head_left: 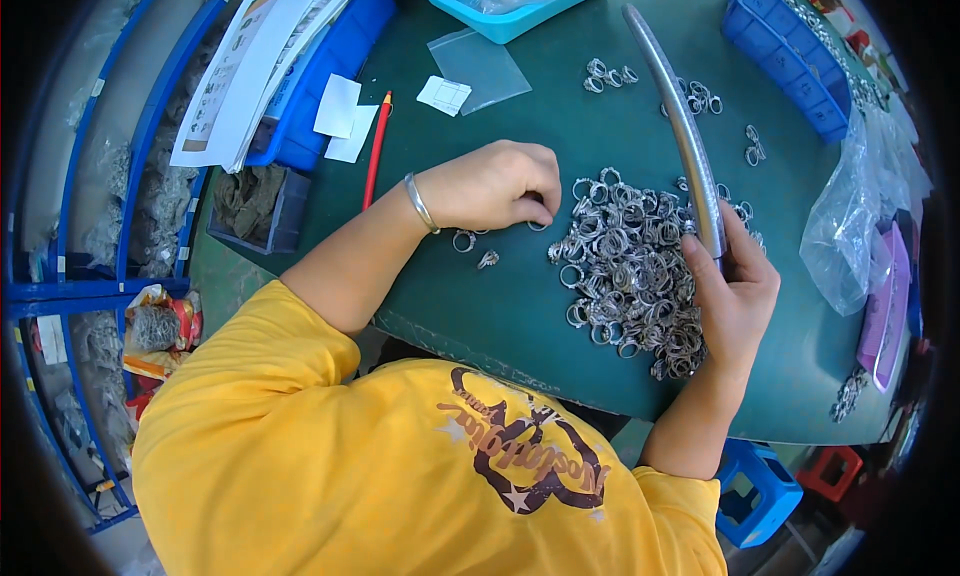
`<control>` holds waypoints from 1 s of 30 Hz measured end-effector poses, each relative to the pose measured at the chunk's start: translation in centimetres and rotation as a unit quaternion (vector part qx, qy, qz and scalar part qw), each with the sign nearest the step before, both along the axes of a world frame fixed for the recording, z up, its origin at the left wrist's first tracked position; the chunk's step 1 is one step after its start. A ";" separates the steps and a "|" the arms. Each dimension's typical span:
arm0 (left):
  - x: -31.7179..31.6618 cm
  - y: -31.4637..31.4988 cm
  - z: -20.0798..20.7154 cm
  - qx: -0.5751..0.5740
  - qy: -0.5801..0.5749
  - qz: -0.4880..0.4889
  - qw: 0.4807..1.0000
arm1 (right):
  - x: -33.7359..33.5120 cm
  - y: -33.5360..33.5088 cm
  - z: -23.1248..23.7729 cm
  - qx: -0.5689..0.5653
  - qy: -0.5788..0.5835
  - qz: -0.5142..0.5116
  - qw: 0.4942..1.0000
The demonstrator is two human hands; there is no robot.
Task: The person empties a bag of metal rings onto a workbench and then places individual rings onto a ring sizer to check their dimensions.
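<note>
My right hand (738, 286) is wrapped round the thick end of a ring mandrel (680, 116), a long tapered grey metal rod. It points up and away, thin end far off. Under and beside that hand lies a big heap of silver rings (630, 256). Left of the heap, my left hand (505, 186) is closed, with thumb and fingertips pinched on a ring (537, 226) at the green tabletop. Most of that ring is hidden. Near the left wrist lie a loose ring (463, 241) and another small ring (488, 260).
Smaller ring groups (608, 76) lie farther back. A red pencil (378, 148), paper slips (444, 95) and a plastic bag (482, 68) are at the left. Blue bins (790, 56) and a turquoise basket (510, 21) stand at the back. A clear bag (850, 216) lies right.
</note>
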State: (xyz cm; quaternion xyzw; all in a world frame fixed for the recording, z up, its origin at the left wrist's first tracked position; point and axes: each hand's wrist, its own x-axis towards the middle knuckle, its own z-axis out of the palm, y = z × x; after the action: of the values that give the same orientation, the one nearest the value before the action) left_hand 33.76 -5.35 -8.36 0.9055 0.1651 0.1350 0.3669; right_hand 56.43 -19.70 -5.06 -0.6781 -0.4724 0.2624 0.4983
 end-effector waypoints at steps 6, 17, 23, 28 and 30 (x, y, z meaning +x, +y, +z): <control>-1.0 1.2 -0.1 -0.450 -0.255 0.185 0.835 | -0.8 -0.2 0.1 0.025 -0.060 0.056 0.996; -2.1 2.5 -1.1 -0.550 -0.494 0.115 0.663 | -1.6 -0.1 0.4 0.055 -0.207 0.148 0.966; -1.5 1.9 -0.3 -0.536 -0.483 0.125 0.681 | -1.7 -0.2 0.2 0.071 -0.209 0.162 0.962; -1.7 1.9 -0.6 -0.516 -0.473 0.110 0.705 | -1.6 -0.1 0.3 0.084 -0.226 0.171 0.955; -1.4 1.2 0.2 -0.523 -0.439 0.132 0.718 | -1.7 0.0 0.0 0.098 -0.218 0.171 0.956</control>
State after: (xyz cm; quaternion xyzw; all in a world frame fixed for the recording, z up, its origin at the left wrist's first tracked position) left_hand 32.36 -4.17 -8.18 0.3775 0.1473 0.4569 0.7919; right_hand 54.71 -19.73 -5.05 -0.5761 -0.7014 0.1420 0.3949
